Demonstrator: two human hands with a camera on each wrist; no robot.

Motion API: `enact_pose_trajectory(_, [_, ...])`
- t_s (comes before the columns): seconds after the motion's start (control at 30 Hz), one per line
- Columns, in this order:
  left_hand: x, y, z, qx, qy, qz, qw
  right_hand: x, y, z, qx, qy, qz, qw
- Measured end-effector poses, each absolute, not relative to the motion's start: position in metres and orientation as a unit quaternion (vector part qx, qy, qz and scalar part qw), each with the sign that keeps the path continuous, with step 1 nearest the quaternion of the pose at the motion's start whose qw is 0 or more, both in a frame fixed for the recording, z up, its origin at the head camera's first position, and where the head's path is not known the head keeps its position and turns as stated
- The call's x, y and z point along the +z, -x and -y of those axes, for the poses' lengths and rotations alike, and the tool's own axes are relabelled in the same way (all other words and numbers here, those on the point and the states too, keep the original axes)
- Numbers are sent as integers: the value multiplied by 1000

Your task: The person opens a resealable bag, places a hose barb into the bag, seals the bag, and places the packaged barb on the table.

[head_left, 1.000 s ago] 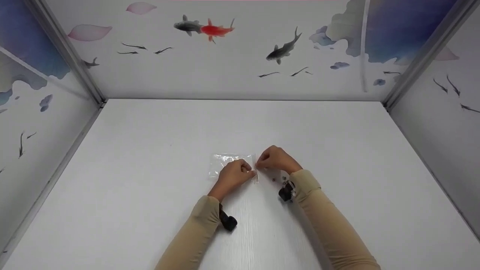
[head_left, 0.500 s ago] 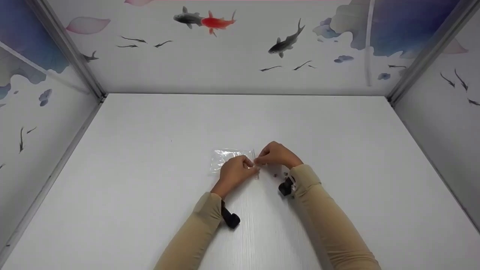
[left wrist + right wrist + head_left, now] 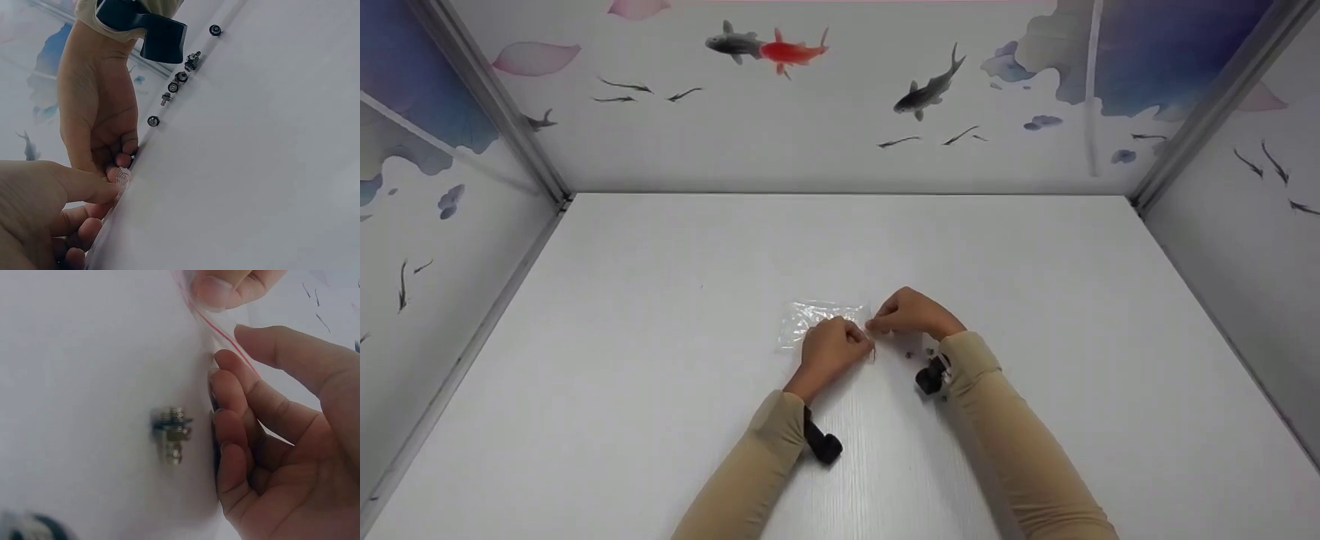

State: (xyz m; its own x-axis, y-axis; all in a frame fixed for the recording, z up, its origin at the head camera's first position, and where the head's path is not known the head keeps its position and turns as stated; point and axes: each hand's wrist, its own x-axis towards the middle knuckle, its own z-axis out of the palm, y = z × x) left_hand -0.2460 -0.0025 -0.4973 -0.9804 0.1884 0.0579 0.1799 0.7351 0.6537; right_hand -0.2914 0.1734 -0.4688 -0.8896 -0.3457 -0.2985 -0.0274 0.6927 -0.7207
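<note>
A clear plastic zip bag (image 3: 799,326) lies flat in the middle of the table, its red seal line (image 3: 229,338) showing in the right wrist view. My left hand (image 3: 832,352) reaches over the bag and pinches its right edge between thumb and forefinger. In the left wrist view a crinkled bit of the bag (image 3: 123,176) sticks out past that thumb. My right hand (image 3: 916,313) is at the same edge, farther up, with the film running between its thumb and curled forefinger. Its other fingers are curled with their tips towards the table.
Several small metal screw-like fittings (image 3: 173,87) with dark rings lie right of the bag, some under the right wrist. A black wrist camera (image 3: 825,448) sits on the left wrist, another camera (image 3: 931,376) on the right. Printed panels (image 3: 840,150) enclose the table.
The left fingertips have shifted slightly along the bag's right edge, and less of that edge shows past them. The right hand stays nearly in place. The head view has tilted slightly.
</note>
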Motion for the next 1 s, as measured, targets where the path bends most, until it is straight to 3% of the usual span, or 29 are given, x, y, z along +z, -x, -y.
enact_pose_trajectory(1.0, [-498, 246, 2, 348, -113, -930, -21, -470, 290, -173, -366, 105, -897, 222])
